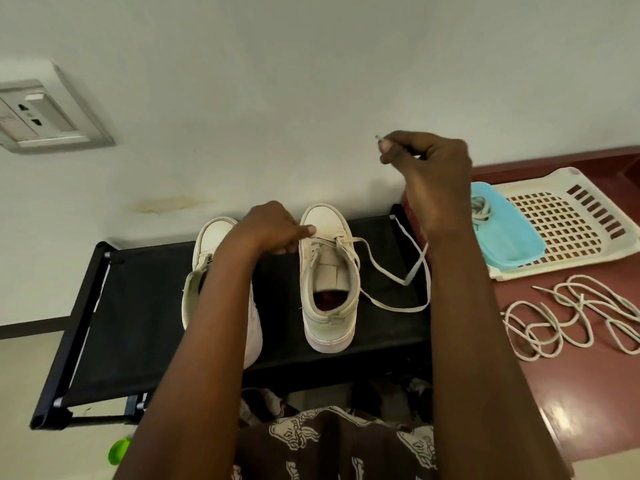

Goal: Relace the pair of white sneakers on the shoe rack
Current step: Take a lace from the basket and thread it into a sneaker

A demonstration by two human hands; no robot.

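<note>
Two white sneakers stand toes to the wall on the black shoe rack [138,306]. The right sneaker [329,292] has a flat white lace [388,271] threaded through its front eyelets, with slack looping over the rack to its right. My left hand [273,230] grips that sneaker's left side near the toe, thumb pressed on top. My right hand [426,171] is raised above and to the right, pinching the lace's tip between thumb and fingers. The left sneaker [211,247] is partly hidden behind my left forearm and shows no lace.
A dark red table [571,393] stands right of the rack. On it lie a loose coil of round laces [571,320], a white slotted tray [568,216] and a blue lid [502,233] holding another lace bundle. A wall socket [38,112] is at left.
</note>
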